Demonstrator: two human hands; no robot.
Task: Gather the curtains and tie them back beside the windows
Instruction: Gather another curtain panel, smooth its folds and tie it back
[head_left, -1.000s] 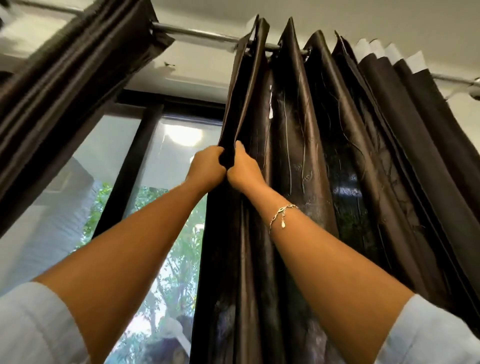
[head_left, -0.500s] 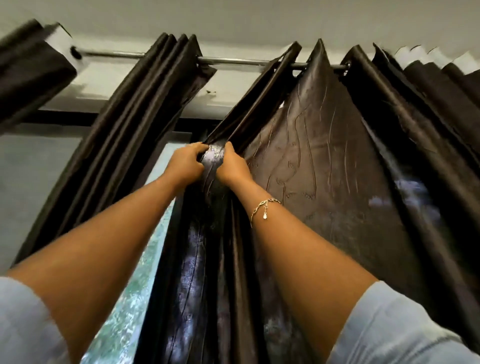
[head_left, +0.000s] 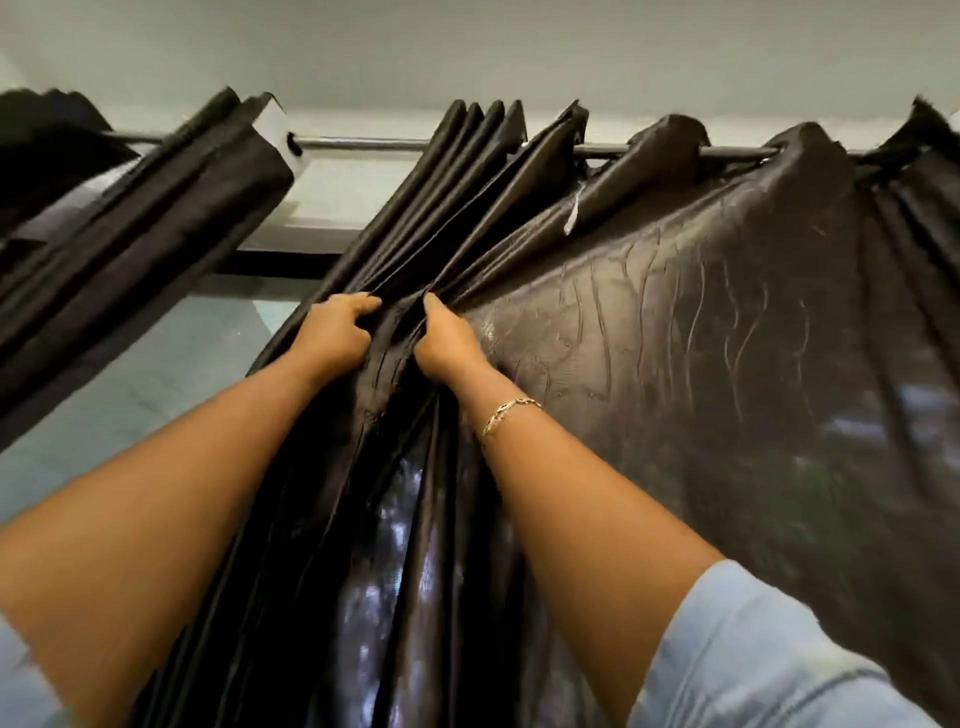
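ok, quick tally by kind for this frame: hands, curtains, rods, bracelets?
Hands: 2, left hand and right hand, both on one curtain
Curtains: 2, gripped curtain and bunched curtain at left
Curtain rod: 1
Bracelet: 1, on the right wrist
Total: 6

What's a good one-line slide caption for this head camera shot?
Gathering the pleats: left hand and right hand grip a dark curtain hanging from its rod before the window.
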